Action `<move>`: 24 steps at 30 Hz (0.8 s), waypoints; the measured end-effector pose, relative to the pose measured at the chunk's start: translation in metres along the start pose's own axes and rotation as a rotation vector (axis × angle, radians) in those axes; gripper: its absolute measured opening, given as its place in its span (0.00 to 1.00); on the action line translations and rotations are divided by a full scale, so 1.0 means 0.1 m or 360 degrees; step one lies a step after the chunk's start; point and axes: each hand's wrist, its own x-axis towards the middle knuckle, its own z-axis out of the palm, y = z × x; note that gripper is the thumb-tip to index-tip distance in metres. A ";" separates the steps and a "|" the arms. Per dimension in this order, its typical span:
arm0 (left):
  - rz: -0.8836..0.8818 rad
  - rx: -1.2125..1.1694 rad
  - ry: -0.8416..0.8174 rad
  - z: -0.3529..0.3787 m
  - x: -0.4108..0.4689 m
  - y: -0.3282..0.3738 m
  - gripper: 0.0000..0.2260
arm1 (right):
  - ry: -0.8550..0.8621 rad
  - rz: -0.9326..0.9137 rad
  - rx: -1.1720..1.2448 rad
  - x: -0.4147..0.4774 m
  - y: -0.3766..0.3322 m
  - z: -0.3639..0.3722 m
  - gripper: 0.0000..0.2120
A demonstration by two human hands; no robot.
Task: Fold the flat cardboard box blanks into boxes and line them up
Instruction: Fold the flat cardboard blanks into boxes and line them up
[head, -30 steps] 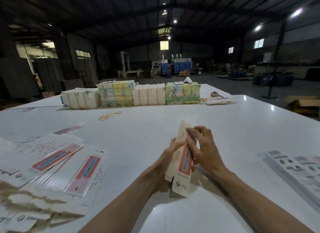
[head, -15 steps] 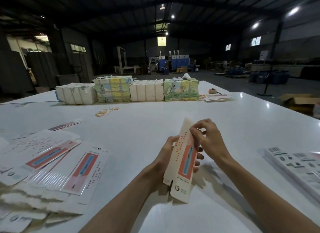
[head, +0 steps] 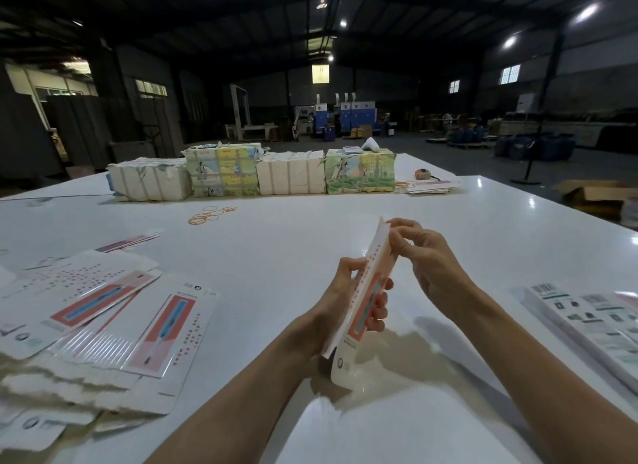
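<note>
I hold a long, narrow white box blank with a red and blue panel upright over the white table. My left hand grips its middle, fingers wrapped round the right side. My right hand pinches the blank's top right edge with curled fingertips. The blank's rounded bottom flap hangs near the table surface. A heap of flat blanks of the same print lies at the left.
Several strapped bundles stand in a row across the far side of the table. Rubber bands lie in front of them. A stack of printed sheets lies at the right edge. A small pile of cards sits far right.
My right hand has slid up from the blank's middle to its top edge. The blank has turned more edge-on and risen slightly.
</note>
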 end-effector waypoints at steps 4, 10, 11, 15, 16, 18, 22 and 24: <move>0.0046 -0.0176 0.0158 0.04 0.02 -0.03 0.24 | 0.0137 -0.0118 -0.0107 -0.01 0.08 0.08 0.11; 0.0296 -0.0719 0.0169 -0.08 -0.10 0.05 0.22 | -0.0073 0.0019 -0.0349 -0.03 0.13 0.26 0.23; 0.0326 -0.0740 0.0161 -0.09 -0.12 0.05 0.23 | -0.0145 0.0032 -0.0355 -0.03 0.12 0.28 0.24; 0.0397 -0.0624 0.0217 -0.14 -0.15 0.01 0.25 | -0.0269 0.0102 -0.0136 0.01 0.11 0.33 0.25; 0.0403 -0.0566 0.0247 -0.16 -0.16 0.00 0.25 | -0.0268 0.0144 -0.0003 0.01 0.15 0.33 0.27; 0.0412 -0.0429 0.0323 -0.17 -0.13 -0.02 0.26 | -0.0234 0.0201 0.0220 -0.02 0.25 0.33 0.30; 0.0441 -0.0065 0.0640 -0.11 -0.05 -0.10 0.22 | -0.0198 0.0147 0.0173 -0.02 0.40 0.27 0.27; 0.0608 0.0173 0.0809 -0.13 -0.01 -0.14 0.12 | -0.0202 0.0080 0.0078 -0.01 0.42 0.20 0.26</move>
